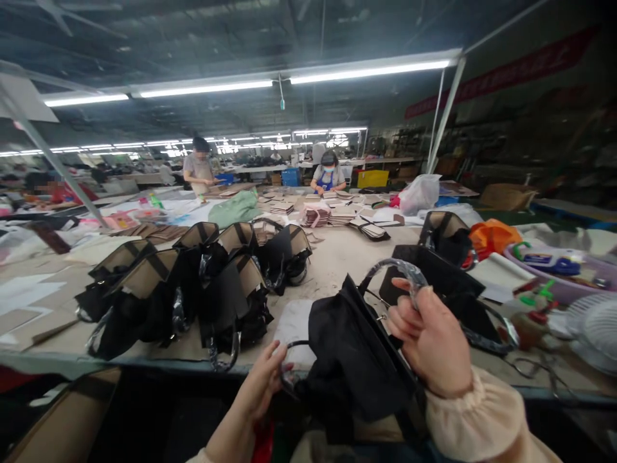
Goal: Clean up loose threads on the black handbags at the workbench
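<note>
A black handbag point(357, 354) hangs tilted at the table's front edge, between my two hands. My right hand point(429, 334) is closed round one of its handles point(393, 265), which is wrapped in clear plastic. At the bag's left side, my left hand point(265, 379) has its fingers curled about the other handle point(289, 379). Part of that grip is hidden. Beneath the bag, a white sheet point(292, 321) lies on the table. Several more black bags point(231, 296) with tan insides stand to the left, and others point(434, 270) lie beyond my right hand.
A purple basket point(559, 283) holding bottles and a white fan point(595, 328) are at the right. Scissors point(540, 370) lie near the front edge. Stacked brown pieces point(318, 215) and a green cloth point(234, 208) lie farther back. Two people point(328, 175) work across the table.
</note>
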